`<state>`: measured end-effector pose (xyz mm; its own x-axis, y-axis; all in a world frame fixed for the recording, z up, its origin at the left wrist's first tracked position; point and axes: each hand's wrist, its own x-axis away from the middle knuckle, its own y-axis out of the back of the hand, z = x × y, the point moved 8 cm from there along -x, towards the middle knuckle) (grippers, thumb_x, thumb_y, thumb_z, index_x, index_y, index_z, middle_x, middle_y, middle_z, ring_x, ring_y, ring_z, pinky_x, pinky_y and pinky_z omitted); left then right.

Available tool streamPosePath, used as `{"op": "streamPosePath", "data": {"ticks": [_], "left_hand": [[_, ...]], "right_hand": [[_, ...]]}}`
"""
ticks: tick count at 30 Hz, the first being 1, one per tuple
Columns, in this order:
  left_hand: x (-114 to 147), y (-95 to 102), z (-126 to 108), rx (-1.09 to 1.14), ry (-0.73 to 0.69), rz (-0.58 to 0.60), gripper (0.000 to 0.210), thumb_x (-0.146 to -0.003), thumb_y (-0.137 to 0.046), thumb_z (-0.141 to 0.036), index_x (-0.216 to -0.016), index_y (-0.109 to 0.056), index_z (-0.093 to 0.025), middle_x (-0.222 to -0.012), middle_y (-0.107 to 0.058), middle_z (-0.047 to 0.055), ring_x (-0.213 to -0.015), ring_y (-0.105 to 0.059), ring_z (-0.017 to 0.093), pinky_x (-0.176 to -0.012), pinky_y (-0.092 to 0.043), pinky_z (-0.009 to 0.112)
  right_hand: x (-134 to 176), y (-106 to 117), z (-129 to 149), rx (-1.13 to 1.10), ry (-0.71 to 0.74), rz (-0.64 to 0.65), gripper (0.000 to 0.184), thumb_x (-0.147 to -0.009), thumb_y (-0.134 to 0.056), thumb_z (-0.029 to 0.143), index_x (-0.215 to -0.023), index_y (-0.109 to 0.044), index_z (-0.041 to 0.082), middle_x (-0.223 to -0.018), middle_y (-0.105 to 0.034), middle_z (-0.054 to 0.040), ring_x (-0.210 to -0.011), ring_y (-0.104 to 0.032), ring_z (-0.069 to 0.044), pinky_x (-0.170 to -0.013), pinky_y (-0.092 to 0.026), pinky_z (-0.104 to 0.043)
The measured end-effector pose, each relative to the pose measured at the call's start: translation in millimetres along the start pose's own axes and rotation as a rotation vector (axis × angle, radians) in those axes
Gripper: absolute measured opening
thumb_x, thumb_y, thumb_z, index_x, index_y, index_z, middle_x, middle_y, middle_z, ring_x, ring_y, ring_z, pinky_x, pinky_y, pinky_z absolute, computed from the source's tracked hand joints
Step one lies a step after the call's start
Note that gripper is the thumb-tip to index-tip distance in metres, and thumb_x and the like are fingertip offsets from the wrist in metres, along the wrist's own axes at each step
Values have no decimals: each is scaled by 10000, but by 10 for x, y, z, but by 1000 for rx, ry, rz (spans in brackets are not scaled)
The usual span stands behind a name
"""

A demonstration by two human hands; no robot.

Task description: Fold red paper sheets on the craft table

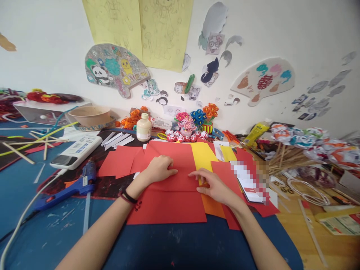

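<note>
A red sheet of paper (174, 210) lies in front of me, with another red layer (180, 182) over its upper part; I cannot tell whether that layer is a fold or a separate sheet. My left hand (160, 169) rests on the upper layer, its thumb stretched out and apart from the bent fingers. At the right edge of this layer is my right hand (212, 183), its fingers loosely bent and thumb and forefinger apart. Yellow paper (204, 157) and orange paper (215, 206) show beneath, on the right.
To the left lie a blue glue gun (81, 183) and a white power strip (77, 152). A cream bottle (143, 128) and paper flowers (187, 123) stand at the back. A phone (249, 185) lies on red paper at right, near wrapped sticks (298, 137).
</note>
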<state>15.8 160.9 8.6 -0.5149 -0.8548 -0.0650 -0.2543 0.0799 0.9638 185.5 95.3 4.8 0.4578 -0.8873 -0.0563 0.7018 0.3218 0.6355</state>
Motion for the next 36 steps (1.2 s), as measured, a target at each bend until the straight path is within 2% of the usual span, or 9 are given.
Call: {"op": "streamPosePath", "data": {"ticks": [8,13,16,19,24,30,36], "left_hand": [[0,6,2,3,14,9,284,-820,-564,-470,-754,-575,-194,-809,-649,45,-716,-580,184,-585,-329,267],[2,8,-2,1,10,4,278,-820,-561,-465,-747,-565,-197,-818,-651,45,-719,-580,185,-579,-325,269],[9,12,3,0,22,10,284,-817,-561,-472,-744,-569,-198,-821,-652,49,-735,-587,189,-587,-334,268],[14,26,-5,-2,20,7,291,-819,-558,-477,-744,-572,-196,-823,-652,51,-743,-590,192,-593,-340,269],[21,40,-24,-9,10,4,288,-827,-552,-471,-746,-569,-196,-825,-650,49,-741,-592,199,-590,-336,276],[21,29,-9,0,17,20,302,-831,-537,-487,-757,-576,-197,-832,-651,50,-744,-591,196,-601,-348,276],[11,18,2,13,11,16,297,-827,-548,-486,-764,-585,-199,-825,-650,44,-719,-584,189,-604,-353,276]], "right_hand": [[41,36,-16,-75,15,104,456,-759,-588,109,-1186,-596,270,-1028,-565,-40,-899,-529,-191,-801,-448,-322],[45,62,-36,-98,-29,74,309,-912,-519,312,-1212,-583,269,-1006,-584,-50,-864,-532,-182,-767,-446,-306],[21,31,-21,-55,-19,42,323,-880,-590,376,-1185,-595,271,-976,-576,-41,-843,-531,-176,-755,-445,-295],[5,-1,-16,-20,-4,25,351,-825,-664,329,-1167,-606,276,-949,-553,-26,-834,-525,-170,-772,-439,-295],[-7,-20,-52,-40,-17,21,411,-790,-669,216,-1187,-590,291,-965,-537,-20,-842,-503,-168,-766,-430,-292],[-15,-19,-101,-70,-50,31,528,-749,-661,174,-1248,-542,299,-965,-524,-17,-840,-490,-169,-765,-442,-300],[-1,3,-100,-90,-49,73,523,-753,-645,181,-1252,-537,297,-976,-533,-25,-858,-502,-177,-771,-448,-308]]}}
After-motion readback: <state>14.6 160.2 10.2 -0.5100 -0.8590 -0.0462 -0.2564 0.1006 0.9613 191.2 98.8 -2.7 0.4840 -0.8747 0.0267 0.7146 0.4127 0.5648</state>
